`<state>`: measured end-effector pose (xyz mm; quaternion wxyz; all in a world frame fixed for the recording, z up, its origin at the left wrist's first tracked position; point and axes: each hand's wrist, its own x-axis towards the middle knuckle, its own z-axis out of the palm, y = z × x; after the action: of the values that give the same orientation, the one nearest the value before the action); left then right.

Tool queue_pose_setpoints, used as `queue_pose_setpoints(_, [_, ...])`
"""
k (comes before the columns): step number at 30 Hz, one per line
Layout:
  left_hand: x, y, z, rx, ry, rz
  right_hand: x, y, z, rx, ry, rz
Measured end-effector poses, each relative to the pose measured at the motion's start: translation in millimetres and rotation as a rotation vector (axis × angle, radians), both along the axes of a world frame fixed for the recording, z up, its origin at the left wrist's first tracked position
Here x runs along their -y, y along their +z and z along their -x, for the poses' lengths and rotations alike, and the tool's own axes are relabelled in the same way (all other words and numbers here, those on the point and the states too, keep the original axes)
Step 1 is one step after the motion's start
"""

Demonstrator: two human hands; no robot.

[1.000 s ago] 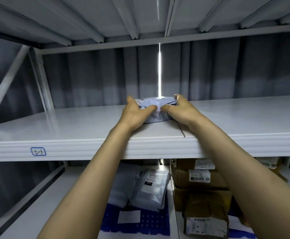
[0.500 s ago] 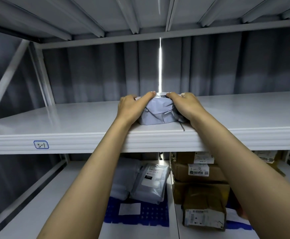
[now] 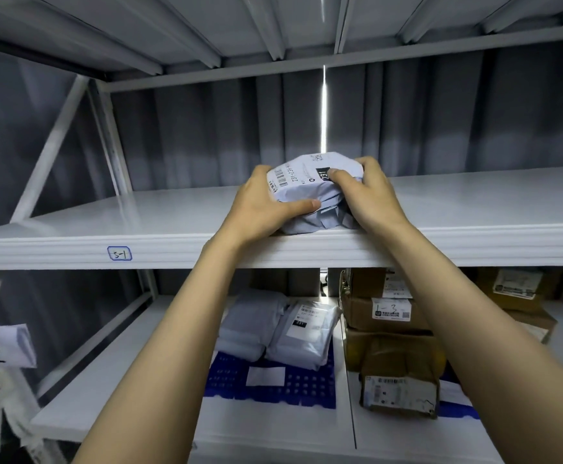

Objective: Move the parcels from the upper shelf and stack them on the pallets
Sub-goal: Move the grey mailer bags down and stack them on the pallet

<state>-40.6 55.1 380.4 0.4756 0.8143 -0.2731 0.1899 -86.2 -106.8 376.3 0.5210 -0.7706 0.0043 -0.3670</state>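
Landmark: the upper shelf, a white deck marked "S-1" on its front lip.
Parcel: a grey poly bag with a barcode label and a black "231" tag, sitting on the shelf right at the front edge, tipped so the label faces the camera. It is the only parcel seen on this shelf.
Left hand: on the parcel's left side, thumb pressed across its front face, fingers curled round the far side and closed on the bag.
Right hand: on the parcel's right side, forefinger laid over the "231" tag, the rest wrapped round the back; it too is clamped on the bag.
Why two hands: the bag is soft and bulging, and the shelf is up at reach height, so squeezing from both sides likely keeps it from sagging or slipping out.
Why at the edge: from the lip it can be taken straight down; the lift itself is not yet made.
Below the shelf: the lower deck holds a blue pallet with two grey bags on it, and to the right brown boxes stacked on a second pallet.
Likely target: the stack of grey bags, being the same kind of parcel.
Risk: thin film may slide under the fingers on the way down.
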Motion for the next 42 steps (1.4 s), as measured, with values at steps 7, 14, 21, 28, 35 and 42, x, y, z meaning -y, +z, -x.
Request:
queue_pose_setpoints(7, [-3.8,-39.7,56.7,0.141,0.001,0.252,-24.0,-24.9,38.3,0.231,-0.050,-0.078])
queue_pose_setpoints(14, [-32.5,-85.5,92.9,0.170,-0.107,0.323,-29.4,-74.7,73.5,0.319,0.064,-0.011])
queue_pose_setpoints(21, [-46.9,-153.4,112.8,0.041,-0.116,0.343,-38.8,-154.6,85.8,0.240,0.170,-0.060])
queue_pose_setpoints(28, [-51.3,-209.3,96.8,-0.218,-0.039,0.296,-45.5,-233.7,78.5,-0.050,0.342,-0.208])
queue_pose_setpoints(35, [-48.3,-258.7,71.7,-0.470,-0.060,0.276,-47.8,-286.6,67.6,-0.209,0.321,-0.331])
queue_pose_setpoints(42, [-41.9,-285.1,34.5,-0.569,-0.103,0.212,-50.5,-296.5,35.5,-0.265,0.128,-0.316])
